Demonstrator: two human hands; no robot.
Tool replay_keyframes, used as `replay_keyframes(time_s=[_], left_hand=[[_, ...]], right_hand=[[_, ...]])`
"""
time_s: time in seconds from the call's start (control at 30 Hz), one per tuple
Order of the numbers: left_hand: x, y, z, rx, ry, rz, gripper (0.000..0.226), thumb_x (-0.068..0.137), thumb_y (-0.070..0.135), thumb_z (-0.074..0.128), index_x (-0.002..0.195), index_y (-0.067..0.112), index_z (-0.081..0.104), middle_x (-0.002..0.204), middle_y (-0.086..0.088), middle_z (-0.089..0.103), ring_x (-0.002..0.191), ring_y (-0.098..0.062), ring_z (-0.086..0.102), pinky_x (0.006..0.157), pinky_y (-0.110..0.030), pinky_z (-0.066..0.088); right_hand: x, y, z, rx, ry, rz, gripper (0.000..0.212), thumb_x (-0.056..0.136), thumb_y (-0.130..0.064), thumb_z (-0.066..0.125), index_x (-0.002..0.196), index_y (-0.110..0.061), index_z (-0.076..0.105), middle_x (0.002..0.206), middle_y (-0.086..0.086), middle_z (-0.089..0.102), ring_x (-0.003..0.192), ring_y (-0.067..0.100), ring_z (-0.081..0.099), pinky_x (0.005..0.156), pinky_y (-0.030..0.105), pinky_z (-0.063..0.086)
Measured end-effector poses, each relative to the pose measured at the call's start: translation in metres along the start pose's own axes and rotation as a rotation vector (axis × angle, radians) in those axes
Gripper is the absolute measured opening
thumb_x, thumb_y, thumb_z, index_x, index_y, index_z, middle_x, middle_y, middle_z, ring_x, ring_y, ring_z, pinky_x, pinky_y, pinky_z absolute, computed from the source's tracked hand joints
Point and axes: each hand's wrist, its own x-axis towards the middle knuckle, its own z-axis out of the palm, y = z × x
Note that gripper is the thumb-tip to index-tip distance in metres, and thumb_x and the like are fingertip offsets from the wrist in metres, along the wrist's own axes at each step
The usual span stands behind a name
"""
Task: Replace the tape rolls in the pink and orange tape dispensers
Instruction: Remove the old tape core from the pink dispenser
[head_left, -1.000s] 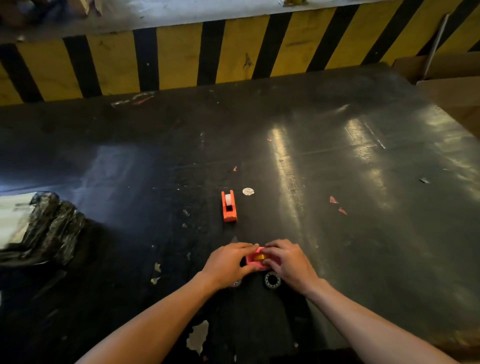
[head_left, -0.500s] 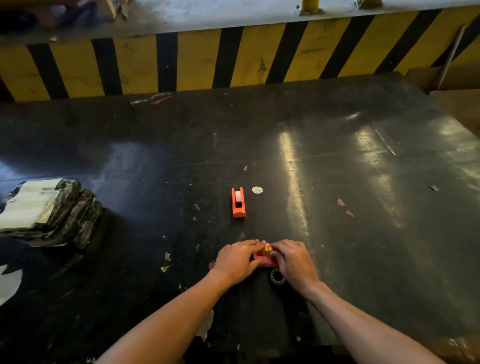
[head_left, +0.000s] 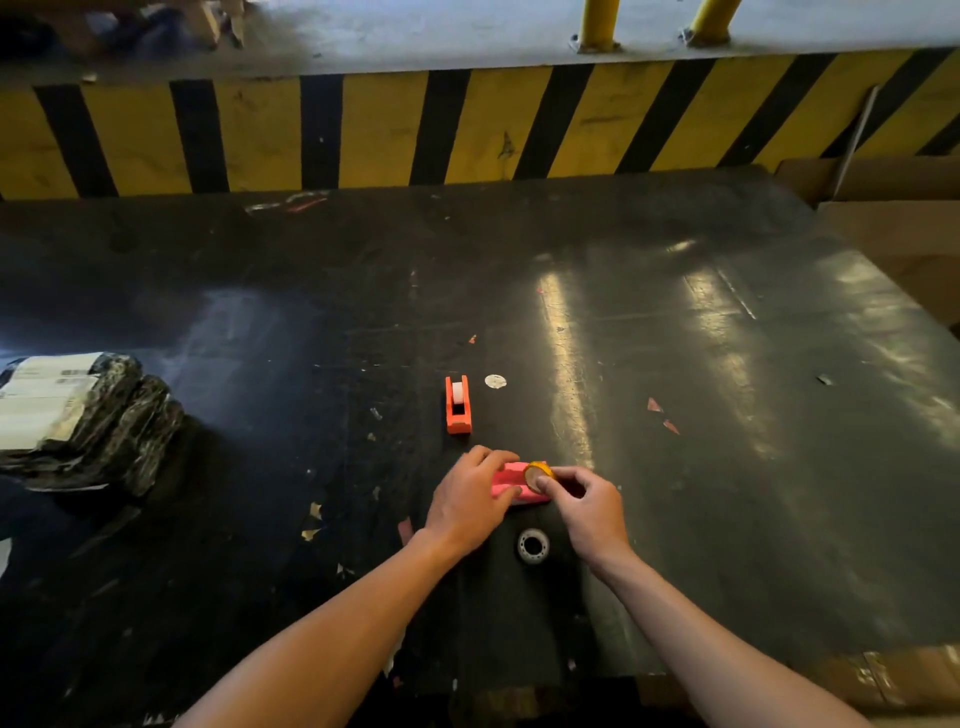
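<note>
Your left hand (head_left: 470, 501) lies over the left end of the pink dispenser (head_left: 511, 483), fingers curled down on its top and near side, so that grip is clamped on the body. The dispenser is a small blocky plastic piece, matte and bright, lying on the dark surface (head_left: 675, 364) with its long axis running left to right across your view; which end carries the cutter is hidden under your hands.

Your right hand (head_left: 589, 506) pinches a small yellow roll (head_left: 536, 474) between thumb and fingertips, that grip closed on the roll. The roll is a short round disc with a brownish flat face turned toward you, standing on edge at the dispenser's top, right of centre. Whether it sits in the slot or only touches it, you cannot tell.

Just nearer to you, between your wrists, a clear roll (head_left: 533, 545) lies flat on the surface, a glossy ring with an open core, apart from both hands.

Beyond your hands, the orange dispenser (head_left: 458, 405) stands alone, its long axis pointing away from you, a white roll showing at its far end.

The surface is a black sheet, scuffed and shiny under the light, dotted with paper scraps. At its far left sits a bundle (head_left: 78, 421) wrapped in crinkled black film with white labels.
</note>
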Motion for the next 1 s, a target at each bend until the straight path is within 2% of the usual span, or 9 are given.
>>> replay_keyframes(time_s=[0.1, 0.2, 0.5, 0.6, 0.67, 0.73, 0.8, 0.9, 1.0], left_hand=[[-0.013, 0.006, -0.001, -0.124, 0.001, 0.122, 0.035, 0.092, 0.031, 0.071, 0.126, 0.029, 0.063, 0.116, 0.011, 0.064, 0.094, -0.002, 0.065, 0.086, -0.026, 0.059], [-0.023, 0.006, -0.001, -0.167, 0.050, 0.184, 0.030, 0.092, 0.027, 0.072, 0.121, 0.029, 0.067, 0.117, 0.017, 0.062, 0.093, 0.002, 0.063, 0.085, -0.012, 0.053], [-0.041, -0.006, -0.002, -0.127, -0.005, 0.216, 0.030, 0.092, 0.031, 0.071, 0.122, 0.029, 0.067, 0.121, 0.012, 0.065, 0.104, 0.004, 0.060, 0.091, -0.014, 0.053], [-0.043, -0.007, -0.003, -0.155, 0.029, 0.160, 0.029, 0.093, 0.030, 0.070, 0.121, 0.026, 0.068, 0.116, 0.012, 0.066, 0.100, 0.001, 0.063, 0.088, -0.013, 0.053], [-0.044, -0.010, -0.004, -0.189, 0.069, 0.113, 0.028, 0.092, 0.028, 0.071, 0.120, 0.023, 0.068, 0.111, 0.011, 0.065, 0.097, -0.001, 0.064, 0.086, -0.016, 0.056], [-0.044, -0.015, -0.004, -0.194, 0.089, 0.073, 0.027, 0.092, 0.026, 0.072, 0.119, 0.022, 0.069, 0.110, 0.012, 0.064, 0.096, -0.001, 0.065, 0.086, -0.022, 0.058], [-0.045, -0.020, -0.004, -0.190, 0.101, 0.042, 0.026, 0.091, 0.026, 0.074, 0.117, 0.023, 0.069, 0.110, 0.013, 0.064, 0.096, 0.000, 0.065, 0.085, -0.024, 0.059], [-0.048, -0.025, -0.005, -0.214, 0.113, -0.002, 0.025, 0.090, 0.023, 0.075, 0.113, 0.023, 0.069, 0.109, 0.012, 0.064, 0.097, -0.001, 0.066, 0.086, -0.023, 0.059], [-0.052, -0.029, -0.005, -0.237, 0.123, -0.040, 0.025, 0.089, 0.020, 0.076, 0.113, 0.023, 0.069, 0.107, 0.013, 0.063, 0.095, 0.001, 0.065, 0.086, -0.019, 0.057]], right_hand=[[-0.010, -0.007, -0.001, 0.252, -0.076, 0.169, 0.004, 0.084, -0.015, 0.077, 0.086, -0.012, 0.076, 0.078, 0.002, 0.076, 0.073, 0.011, 0.069, 0.066, 0.023, 0.054], [-0.016, -0.008, -0.001, 0.373, -0.140, 0.261, 0.008, 0.085, -0.013, 0.076, 0.089, -0.006, 0.075, 0.069, 0.000, 0.074, 0.061, 0.004, 0.067, 0.053, 0.016, 0.051], [-0.019, 0.002, -0.006, 0.385, -0.328, 0.449, 0.025, 0.085, -0.025, 0.076, 0.095, -0.002, 0.076, 0.083, 0.010, 0.075, 0.070, 0.015, 0.066, 0.061, 0.025, 0.049], [-0.015, 0.005, -0.005, 0.367, -0.252, 0.423, 0.018, 0.087, -0.019, 0.073, 0.092, -0.002, 0.073, 0.079, 0.010, 0.073, 0.068, 0.016, 0.064, 0.061, 0.026, 0.050], [-0.006, 0.012, -0.009, 0.165, -0.138, 0.299, 0.011, 0.085, -0.019, 0.076, 0.087, -0.008, 0.074, 0.079, 0.006, 0.071, 0.071, 0.017, 0.062, 0.066, 0.030, 0.050], [0.004, 0.023, -0.017, -0.250, -0.050, 0.116, 0.009, 0.083, -0.020, 0.078, 0.086, -0.012, 0.074, 0.085, 0.003, 0.068, 0.079, 0.018, 0.063, 0.076, 0.033, 0.051], [0.007, 0.035, -0.028, -0.507, -0.033, -0.029, 0.009, 0.082, -0.015, 0.077, 0.089, -0.009, 0.073, 0.090, 0.002, 0.059, 0.086, 0.022, 0.062, 0.082, 0.033, 0.049], [-0.001, 0.054, -0.040, -0.719, -0.082, -0.137, 0.010, 0.083, -0.009, 0.074, 0.091, -0.004, 0.071, 0.095, 0.005, 0.055, 0.094, 0.028, 0.058, 0.084, 0.035, 0.048], [-0.009, 0.069, -0.044, -0.791, -0.119, -0.177, 0.012, 0.086, -0.011, 0.072, 0.096, -0.005, 0.072, 0.101, 0.005, 0.058, 0.097, 0.025, 0.058, 0.085, 0.036, 0.052]])
